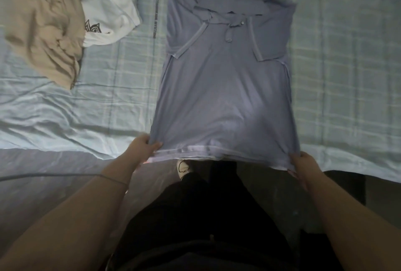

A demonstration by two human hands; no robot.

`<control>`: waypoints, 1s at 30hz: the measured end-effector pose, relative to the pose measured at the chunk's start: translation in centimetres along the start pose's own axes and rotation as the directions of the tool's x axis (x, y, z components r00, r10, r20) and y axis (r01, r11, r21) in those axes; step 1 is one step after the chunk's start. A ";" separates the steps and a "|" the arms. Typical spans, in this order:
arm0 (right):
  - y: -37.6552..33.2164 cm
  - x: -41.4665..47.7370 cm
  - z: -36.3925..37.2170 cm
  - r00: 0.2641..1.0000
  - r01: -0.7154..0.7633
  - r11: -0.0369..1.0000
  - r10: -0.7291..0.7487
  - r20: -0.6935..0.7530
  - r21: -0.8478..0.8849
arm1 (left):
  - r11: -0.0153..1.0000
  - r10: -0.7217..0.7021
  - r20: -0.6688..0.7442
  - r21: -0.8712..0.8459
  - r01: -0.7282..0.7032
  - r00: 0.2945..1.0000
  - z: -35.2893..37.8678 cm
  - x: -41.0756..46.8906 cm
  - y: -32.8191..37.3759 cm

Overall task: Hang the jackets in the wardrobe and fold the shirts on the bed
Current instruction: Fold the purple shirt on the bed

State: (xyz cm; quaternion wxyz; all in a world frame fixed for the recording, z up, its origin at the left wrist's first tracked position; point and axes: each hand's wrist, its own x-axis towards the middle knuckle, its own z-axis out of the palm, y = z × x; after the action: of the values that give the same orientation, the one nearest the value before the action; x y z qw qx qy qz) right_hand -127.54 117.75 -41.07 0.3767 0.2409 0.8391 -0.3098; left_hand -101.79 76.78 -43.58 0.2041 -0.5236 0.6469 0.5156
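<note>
Lavender polo shirt [223, 88] lies front up on the bed [338, 75], collar at the far end, sleeves folded in across the chest so the sides run as long, roughly straight edges. Its hem hangs just past the bed's near edge, lifted slightly off the sheet. Pale checked sheet shows open on both sides: a wide bare strip to the right of the shirt, a narrower one to the left between it and the other clothes. At far left, a beige garment [41, 23] lies rumpled, and a white shirt [108, 6] with a dark printed mark is partly tucked under its right edge; both are well apart from the polo. Left hand [143, 147] pinches the hem's left corner, thumb on top of the cloth and fingers curled beneath. Right hand [303, 162] grips the hem's right corner, fingers closed around the fabric from the side; fingertips are hidden behind the cloth. A thin band circles the left forearm. Below the hem, dark trousers and a light shoe [183, 167] show on the floor, close against the bed's near edge.
</note>
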 end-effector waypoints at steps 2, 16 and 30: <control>0.4 -0.3 -0.1 1.000 -0.019 0.994 0.018 0.014 0.108 | 0.991 -0.044 0.030 -0.127 0.047 0.999 -0.1 -0.2 -1.1; 0.0 -2.2 -1.3 0.980 -0.134 0.949 0.170 -0.106 0.284 | 0.811 -0.105 0.164 -0.556 0.180 0.981 -2.9 -1.8 -3.3; -21.9 -1.1 -5.4 0.997 0.062 0.777 -0.071 -0.011 0.626 | 0.628 0.128 0.069 -0.778 -0.028 0.989 -11.3 2.6 19.7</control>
State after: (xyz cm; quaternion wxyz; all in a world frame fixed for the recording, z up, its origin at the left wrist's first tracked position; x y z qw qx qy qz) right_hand -143.44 106.17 -29.98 0.2696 0.3206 0.6941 -0.5854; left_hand -117.14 64.02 -32.36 -0.0252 -0.5006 0.3720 0.7813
